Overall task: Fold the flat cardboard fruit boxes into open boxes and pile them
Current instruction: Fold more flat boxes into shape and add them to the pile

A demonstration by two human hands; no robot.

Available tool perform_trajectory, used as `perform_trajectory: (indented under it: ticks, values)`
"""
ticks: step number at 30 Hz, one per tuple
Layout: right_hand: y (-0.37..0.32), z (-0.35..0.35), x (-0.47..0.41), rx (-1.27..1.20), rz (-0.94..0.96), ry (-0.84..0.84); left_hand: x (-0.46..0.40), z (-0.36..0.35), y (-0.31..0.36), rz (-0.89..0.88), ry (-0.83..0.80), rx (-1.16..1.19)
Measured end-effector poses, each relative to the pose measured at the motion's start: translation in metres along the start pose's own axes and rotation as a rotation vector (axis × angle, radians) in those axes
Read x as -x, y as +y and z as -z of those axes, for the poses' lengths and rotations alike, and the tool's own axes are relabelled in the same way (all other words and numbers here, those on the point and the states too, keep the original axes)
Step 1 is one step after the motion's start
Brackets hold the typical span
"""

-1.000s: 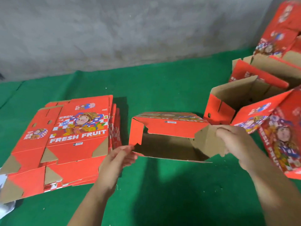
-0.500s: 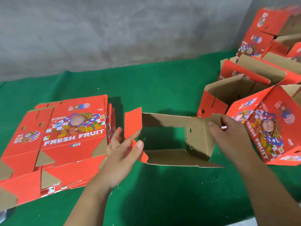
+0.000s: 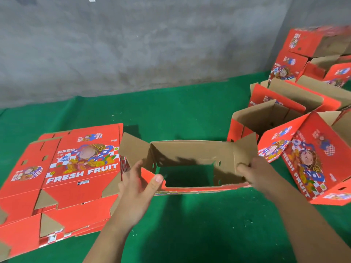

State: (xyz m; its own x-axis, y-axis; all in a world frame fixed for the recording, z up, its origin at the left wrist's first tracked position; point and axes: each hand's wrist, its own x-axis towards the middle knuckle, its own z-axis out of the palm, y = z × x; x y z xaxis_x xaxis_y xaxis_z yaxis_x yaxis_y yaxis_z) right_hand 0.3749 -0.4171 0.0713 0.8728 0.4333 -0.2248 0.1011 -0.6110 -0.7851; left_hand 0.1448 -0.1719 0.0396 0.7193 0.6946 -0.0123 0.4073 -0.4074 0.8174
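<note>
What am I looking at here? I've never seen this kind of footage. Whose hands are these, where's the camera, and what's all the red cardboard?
There is no machine here: a person works with two bare hands, and the single picture comes from a wide-angle camera worn on the head, looking forward and down.

The left hand and right hand grip the two ends of a half-opened box. It is pulled open into a rectangle, brown inside, and you can see the green mat through its bottom, so the base is not closed yet.

To the person's left lies a stack of flat boxes, red and printed FRESH FRUIT, waiting to be folded. To the right is a pile of folded boxes, some open, some tipped on their sides. A grey wall stands behind.
</note>
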Motion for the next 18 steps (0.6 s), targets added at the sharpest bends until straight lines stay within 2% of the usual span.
perform_trajectory:
  ticks: [2,4,8,9,11,13,14,15,16,17,18]
  values:
    - [0.0,0.007,-0.001,-0.098,-0.041,0.1,-0.002,0.004,-0.001,-0.054,0.083,-0.023]
    - [0.0,0.009,0.003,-0.223,-0.092,0.13,-0.005,0.006,-0.002,-0.075,0.148,-0.078]
    - [0.0,-0.011,0.014,-0.338,-0.113,0.132,-0.008,-0.003,-0.003,-0.016,0.123,-0.151]
    - [0.001,-0.019,0.019,-0.341,-0.089,0.198,-0.008,-0.005,-0.004,-0.014,0.127,-0.165]
    - [0.001,-0.035,0.034,-0.233,-0.013,0.5,-0.007,-0.008,-0.007,-0.018,0.14,-0.187]
    - [-0.009,-0.049,0.052,-0.033,0.348,0.753,-0.007,-0.009,-0.009,-0.016,0.144,-0.212]
    - [-0.016,-0.057,0.057,0.074,0.552,0.754,-0.007,-0.01,-0.01,-0.011,0.15,-0.223]
    - [-0.021,-0.067,0.059,0.181,0.717,0.666,-0.007,-0.01,-0.01,-0.007,0.158,-0.234]
    - [-0.028,-0.076,0.057,0.29,0.799,0.516,-0.008,-0.011,-0.009,-0.007,0.161,-0.241]
    - [-0.033,-0.086,0.054,0.412,0.782,0.352,-0.008,-0.012,-0.009,-0.01,0.162,-0.246]
    - [-0.038,-0.096,0.052,0.551,0.683,0.208,-0.008,-0.012,-0.009,-0.013,0.162,-0.243]
